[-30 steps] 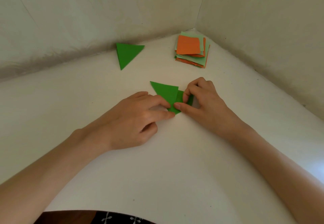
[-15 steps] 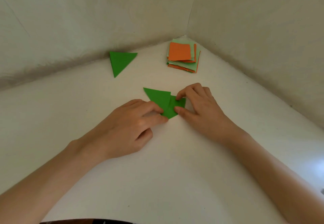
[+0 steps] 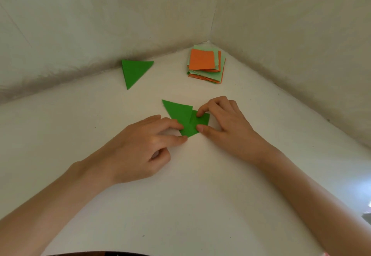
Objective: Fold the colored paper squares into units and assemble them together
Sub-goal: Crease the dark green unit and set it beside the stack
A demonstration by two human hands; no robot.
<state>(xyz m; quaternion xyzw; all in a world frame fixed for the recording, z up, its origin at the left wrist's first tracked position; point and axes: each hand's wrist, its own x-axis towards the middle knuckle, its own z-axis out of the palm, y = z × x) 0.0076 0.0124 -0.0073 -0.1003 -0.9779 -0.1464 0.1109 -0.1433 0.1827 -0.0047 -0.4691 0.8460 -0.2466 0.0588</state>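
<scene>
A dark green paper piece (image 3: 185, 118), partly folded into a triangle with a flap on its right, lies flat on the white surface in the middle. My left hand (image 3: 144, 147) presses its lower left edge with the fingertips. My right hand (image 3: 224, 125) holds the right flap down, index finger on its top and thumb at its lower edge. A second green folded triangle (image 3: 134, 72) lies apart at the back left. A stack of orange and light green paper squares (image 3: 206, 65) sits in the back corner.
The white surface (image 3: 190, 195) is bounded by pale walls (image 3: 291, 35) that meet in a corner just behind the paper stack. A dark edge shows at the bottom of the view.
The right flap of the green piece has been laid flatter. My right index finger has shifted onto its top. The view has tilted slightly, so everything sits lower.
</scene>
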